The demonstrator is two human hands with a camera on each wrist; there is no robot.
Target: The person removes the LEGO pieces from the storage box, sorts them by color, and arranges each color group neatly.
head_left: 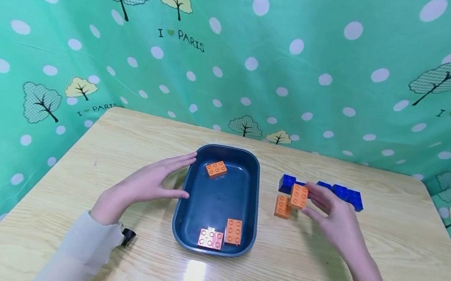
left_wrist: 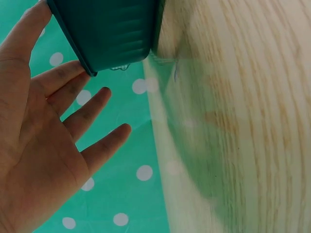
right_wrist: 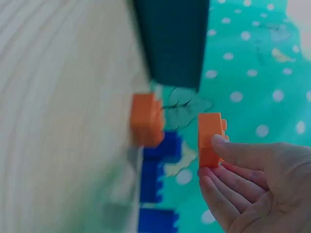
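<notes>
My right hand (head_left: 334, 213) pinches an orange toy brick (head_left: 299, 196) between thumb and fingers, raised over the table. Another orange brick (head_left: 282, 207) lies on the table just below and left of it. In the right wrist view the held brick (right_wrist: 209, 140) shows its studs turned to the right. My left hand (head_left: 154, 179) is at the left side of a dark blue tray (head_left: 258, 209), fingers spread and fairly straight. The left wrist view shows fingertips (left_wrist: 80, 68) right at the tray's rim. Inside the tray lie three bricks, one of them orange (head_left: 216, 169) near the far end.
Several blue bricks (head_left: 340, 192) lie behind the right hand, partly hidden by it. The wooden table (head_left: 146, 136) ends at a green dotted cloth (head_left: 233, 76) along the back. Shiny light reflects off the table in front of the tray.
</notes>
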